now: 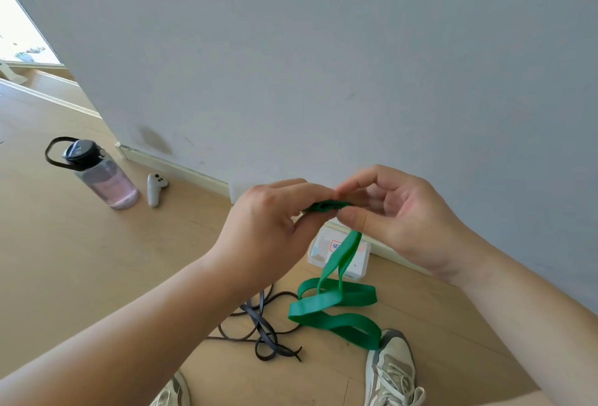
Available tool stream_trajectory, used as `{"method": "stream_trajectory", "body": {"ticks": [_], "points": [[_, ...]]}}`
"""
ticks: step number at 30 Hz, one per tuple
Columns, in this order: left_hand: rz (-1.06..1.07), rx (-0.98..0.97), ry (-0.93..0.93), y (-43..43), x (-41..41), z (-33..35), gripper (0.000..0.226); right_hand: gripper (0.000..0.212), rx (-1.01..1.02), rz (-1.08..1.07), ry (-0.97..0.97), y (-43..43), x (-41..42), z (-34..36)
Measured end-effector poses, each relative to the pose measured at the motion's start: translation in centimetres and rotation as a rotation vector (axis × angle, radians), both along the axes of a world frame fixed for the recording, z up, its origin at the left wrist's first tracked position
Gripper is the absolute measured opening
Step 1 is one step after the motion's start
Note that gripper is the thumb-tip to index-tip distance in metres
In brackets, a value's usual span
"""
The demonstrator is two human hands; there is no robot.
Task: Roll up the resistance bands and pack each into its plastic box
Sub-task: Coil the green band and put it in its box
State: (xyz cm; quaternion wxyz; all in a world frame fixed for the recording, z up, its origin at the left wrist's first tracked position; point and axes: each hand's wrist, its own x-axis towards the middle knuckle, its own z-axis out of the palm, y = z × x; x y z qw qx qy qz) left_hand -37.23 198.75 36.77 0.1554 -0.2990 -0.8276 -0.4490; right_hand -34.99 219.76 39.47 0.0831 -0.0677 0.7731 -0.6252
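Two hands on one green band (333,300), its top end folded between the fingertips.

Left hand (275,221) pinches the left side of the small fold, thumb under and fingers curled over. Right hand (398,221) pinches the right side between thumb and forefinger, with its other fingers loosely bent and holding nothing. The fold's axis runs left to right between the hands. The free length drops from just under the right thumb to the floor (97,276) and lies there in loose loops beside the right shoe (391,370). The right hand is nearer the tail, so I judge it feeds while the left turns the roll. The box (359,260) sits on the floor against the wall, below the hands and beyond the loops. A black band (262,331) lies left of the loops, unrolled.
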Motion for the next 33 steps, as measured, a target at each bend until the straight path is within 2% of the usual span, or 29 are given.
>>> {"method": "stream_trajectory", "body": {"ticks": [4,12,19,25,29,33], "points": [[0.041,0.077,-0.031,-0.2,0.4,-0.1,0.014,0.016,0.012,-0.012,0.004,-0.6,-0.2,-0.4],[0.084,-0.076,0.041,-0.9,0.4,-0.6,0.030,0.009,0.306,-0.069,0.098,-1.3,-0.8,-0.8],[-0.003,-0.146,0.048,-1.9,-0.4,-0.4,0.023,0.009,0.488,0.007,0.170,-1.6,-0.6,-1.4],[0.044,-0.191,0.051,-2.1,-0.1,-0.4,0.019,0.007,0.476,0.022,0.189,-2.0,-0.4,-1.8],[0.133,-0.135,0.043,-2.1,-0.4,-0.7,0.014,0.002,0.433,0.049,0.235,-2.8,-0.1,-1.4],[0.084,-0.092,0.041,-2.2,-0.3,-0.6,0.013,0.006,0.461,-0.023,0.299,-3.0,-0.2,-1.5]]}}
